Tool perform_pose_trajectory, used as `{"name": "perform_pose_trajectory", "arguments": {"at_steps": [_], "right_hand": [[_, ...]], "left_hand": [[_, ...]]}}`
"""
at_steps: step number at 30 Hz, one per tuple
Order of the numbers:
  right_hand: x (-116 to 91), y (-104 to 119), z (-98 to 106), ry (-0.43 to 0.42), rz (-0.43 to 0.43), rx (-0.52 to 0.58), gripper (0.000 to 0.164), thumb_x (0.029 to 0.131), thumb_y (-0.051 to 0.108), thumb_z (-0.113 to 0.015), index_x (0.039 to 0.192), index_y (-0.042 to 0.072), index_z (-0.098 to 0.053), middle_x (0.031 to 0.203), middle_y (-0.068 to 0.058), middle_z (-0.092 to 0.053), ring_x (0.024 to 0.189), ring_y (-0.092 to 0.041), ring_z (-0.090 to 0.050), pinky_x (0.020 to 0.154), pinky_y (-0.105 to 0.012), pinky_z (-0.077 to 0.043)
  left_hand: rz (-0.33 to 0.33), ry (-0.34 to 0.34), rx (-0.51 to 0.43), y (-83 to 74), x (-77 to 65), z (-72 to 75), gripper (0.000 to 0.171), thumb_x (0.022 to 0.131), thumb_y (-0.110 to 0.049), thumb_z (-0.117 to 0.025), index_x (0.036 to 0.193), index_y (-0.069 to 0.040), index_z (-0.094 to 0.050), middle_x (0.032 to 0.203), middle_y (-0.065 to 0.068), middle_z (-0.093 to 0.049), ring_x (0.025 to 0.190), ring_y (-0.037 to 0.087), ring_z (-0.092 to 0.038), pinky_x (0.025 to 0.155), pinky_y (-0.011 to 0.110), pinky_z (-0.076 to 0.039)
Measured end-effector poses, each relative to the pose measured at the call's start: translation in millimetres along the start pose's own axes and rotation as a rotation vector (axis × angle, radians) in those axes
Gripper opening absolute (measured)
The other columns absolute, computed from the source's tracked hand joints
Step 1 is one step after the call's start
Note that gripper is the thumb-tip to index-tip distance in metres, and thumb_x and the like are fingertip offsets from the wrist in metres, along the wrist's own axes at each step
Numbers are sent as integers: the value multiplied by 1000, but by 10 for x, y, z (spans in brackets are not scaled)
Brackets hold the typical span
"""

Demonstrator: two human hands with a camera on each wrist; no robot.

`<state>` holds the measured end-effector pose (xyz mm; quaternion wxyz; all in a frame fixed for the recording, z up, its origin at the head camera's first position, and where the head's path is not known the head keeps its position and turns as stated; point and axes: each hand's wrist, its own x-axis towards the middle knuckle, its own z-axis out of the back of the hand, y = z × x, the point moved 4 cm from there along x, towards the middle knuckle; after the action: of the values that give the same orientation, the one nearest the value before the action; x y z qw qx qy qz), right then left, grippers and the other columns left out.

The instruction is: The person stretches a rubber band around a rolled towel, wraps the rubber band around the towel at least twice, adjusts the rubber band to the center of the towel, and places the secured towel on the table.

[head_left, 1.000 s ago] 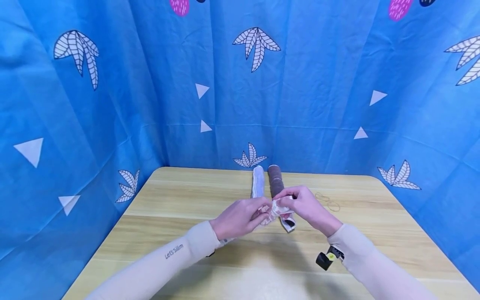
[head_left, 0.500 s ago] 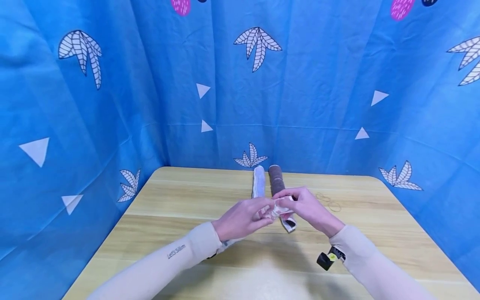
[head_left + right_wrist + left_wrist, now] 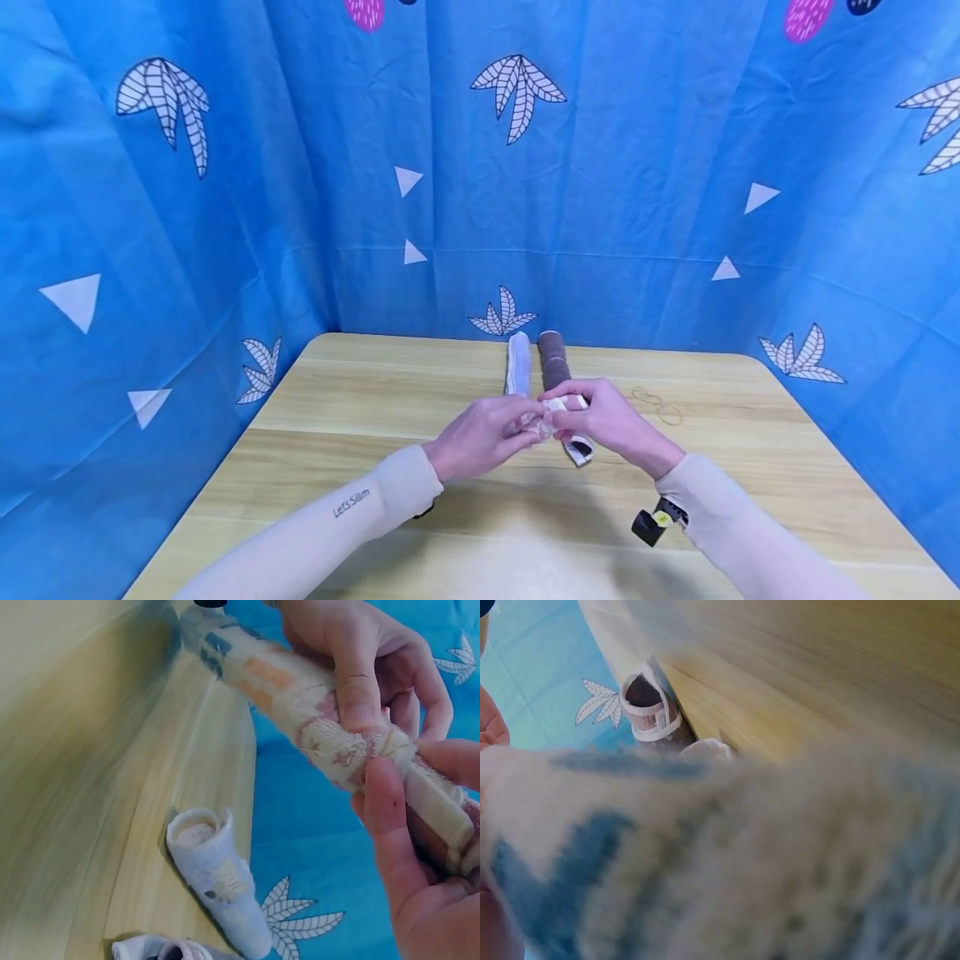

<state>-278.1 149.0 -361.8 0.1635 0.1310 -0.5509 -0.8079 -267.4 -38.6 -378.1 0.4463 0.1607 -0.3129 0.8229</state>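
Both hands hold a rolled towel, cream with blue, orange and dark pink patches [image 3: 274, 679], above the table. My left hand [image 3: 480, 437] grips it near the middle, thumb laid along the roll in the right wrist view. Beside it my right hand [image 3: 611, 425] pinches the roll between thumb and fingers, where the cloth is bunched and creased. The hands nearly meet there. In the left wrist view the towel's blurred near end [image 3: 727, 847] covers most of the picture, and little of the left hand shows.
A lavender rolled towel [image 3: 518, 367] and a brown rolled towel [image 3: 553, 357] lie side by side behind the hands. Thin rubber bands [image 3: 667, 413] lie to their right on the wooden table [image 3: 390, 379]. A blue patterned curtain [image 3: 637, 167] surrounds the table's back and sides.
The right thumb and fingers have shifted slightly left and changed their pinch on the towel. The left fingers have moved in against the right fingertips. The rolls behind stay put.
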Motion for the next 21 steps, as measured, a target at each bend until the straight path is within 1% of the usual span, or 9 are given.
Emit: {"name": "perform_pose_trajectory", "arguments": {"at_steps": [4,7,11,14,17,21], "right_hand": [[-2,15,-15,-2,9,45,30,91,13,-71,117,-2,-69,102,-17,-71,83,-27,-73,79,-46,-60],[-4,-1,-16,-6,0,63,27,92,11,-69,116,-4,-69,101,-17,-71,78,-24,-73,75,-42,-61],[-4,-28,-14,-22,-4,58,27,92,9,-67,115,-5,-69,98,-16,-72,73,-23,-72,70,-36,-61],[4,-45,-26,-31,-8,72,30,89,6,-66,116,-8,-67,95,-16,-73,72,-22,-71,68,-34,-61],[17,-55,-45,-42,-22,100,31,88,5,-66,116,-9,-67,95,-16,-74,73,-21,-71,69,-34,-60],[38,-44,-63,-56,-33,120,30,89,7,-67,115,-8,-68,99,-15,-72,77,-21,-71,72,-36,-61]], "left_hand": [[-11,5,-22,18,-19,12,28,95,-27,-70,121,-20,-67,106,-5,-73,89,3,-67,81,16,-54],[-18,47,13,11,-10,15,27,96,-28,-68,123,-22,-66,108,-6,-72,90,1,-67,83,16,-53],[-21,126,94,-12,37,24,31,98,-32,-67,128,-24,-66,104,-8,-68,81,1,-60,74,14,-50],[-14,185,103,-10,69,19,30,98,-31,-66,128,-24,-66,100,-8,-63,75,2,-54,68,13,-47],[-14,221,96,-2,80,12,21,99,-29,-65,119,-23,-66,99,-9,-60,76,1,-53,68,11,-46],[-53,220,115,-1,59,16,8,99,-23,-65,106,-20,-62,98,-8,-57,78,3,-54,71,12,-46]]}}
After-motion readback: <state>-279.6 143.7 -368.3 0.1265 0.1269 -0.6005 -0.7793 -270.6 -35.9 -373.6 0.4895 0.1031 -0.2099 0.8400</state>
